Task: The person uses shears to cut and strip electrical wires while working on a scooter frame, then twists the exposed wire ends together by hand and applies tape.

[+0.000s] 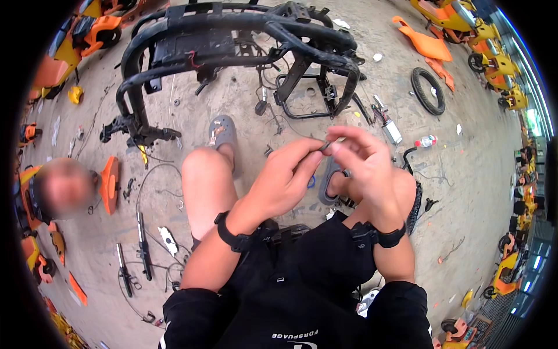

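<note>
My left hand (296, 168) and my right hand (357, 154) meet above my lap at the middle of the view. A small thin dark piece (325, 145), with a lighter tip, is pinched between my left thumb and forefinger. My right thumb and fingers are curled at the same piece, partly hiding it; its exact kind is too small to tell. Beyond my hands stands a black tubular vehicle frame (244, 26) with cables and brackets. My feet in grey clogs (224, 131) are on the concrete floor below.
Shock absorbers (142, 247), cables, a silver box (392, 132), a bottle (425, 141), a tyre (428, 92) and orange panels (421, 38) lie around me. Yellow-orange scooters (488, 41) line both sides. A person (64, 186) with a blurred face is at the left.
</note>
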Tool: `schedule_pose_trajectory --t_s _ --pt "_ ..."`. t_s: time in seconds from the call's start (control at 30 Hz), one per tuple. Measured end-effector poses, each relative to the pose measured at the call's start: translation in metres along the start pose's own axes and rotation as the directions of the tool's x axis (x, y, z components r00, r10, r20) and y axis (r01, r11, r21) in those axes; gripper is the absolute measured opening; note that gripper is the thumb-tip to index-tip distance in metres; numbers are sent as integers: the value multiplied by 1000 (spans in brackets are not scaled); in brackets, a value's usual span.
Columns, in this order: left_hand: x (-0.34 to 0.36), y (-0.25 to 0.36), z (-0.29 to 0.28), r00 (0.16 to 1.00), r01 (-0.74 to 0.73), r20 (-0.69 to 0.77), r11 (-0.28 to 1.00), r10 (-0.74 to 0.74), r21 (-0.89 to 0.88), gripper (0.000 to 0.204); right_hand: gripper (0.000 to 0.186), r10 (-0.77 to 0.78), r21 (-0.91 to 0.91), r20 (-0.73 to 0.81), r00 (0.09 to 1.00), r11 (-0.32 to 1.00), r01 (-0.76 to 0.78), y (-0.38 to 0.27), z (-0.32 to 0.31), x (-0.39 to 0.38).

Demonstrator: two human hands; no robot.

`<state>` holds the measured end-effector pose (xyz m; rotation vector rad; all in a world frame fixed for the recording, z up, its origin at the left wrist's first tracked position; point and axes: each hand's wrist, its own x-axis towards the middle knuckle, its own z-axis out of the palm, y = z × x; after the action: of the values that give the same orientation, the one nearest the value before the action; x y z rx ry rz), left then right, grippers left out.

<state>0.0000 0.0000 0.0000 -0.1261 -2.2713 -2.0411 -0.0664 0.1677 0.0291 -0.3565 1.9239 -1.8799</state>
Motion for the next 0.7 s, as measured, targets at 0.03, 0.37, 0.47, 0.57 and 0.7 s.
schedule_pose_trajectory --t_s 0.03,0.37,0.47,0.57,0.7 --pt "0 -4 0 999 -53 -13 999 53 12 17 24 91 80 33 995 992 -94 5 2 -2" --pt "10 -5 3 978 56 -205 996 -41 69 25 19 -172 -713 118 978 671 204 -78 -86 -71" --pt "4 -4 5 974 122 -201 990 -105 70 25 18 11 -974 33 999 224 30 -122 -128 -122" --pt "4 18 -1 971 211 -117 977 -211 -12 25 16 158 -943 -183 970 252 -219 -143 -124 -157" --pt "0 11 2 994 23 -103 978 -45 -209 21 15 267 -378 -39 963 888 -262 -117 -82 -161"
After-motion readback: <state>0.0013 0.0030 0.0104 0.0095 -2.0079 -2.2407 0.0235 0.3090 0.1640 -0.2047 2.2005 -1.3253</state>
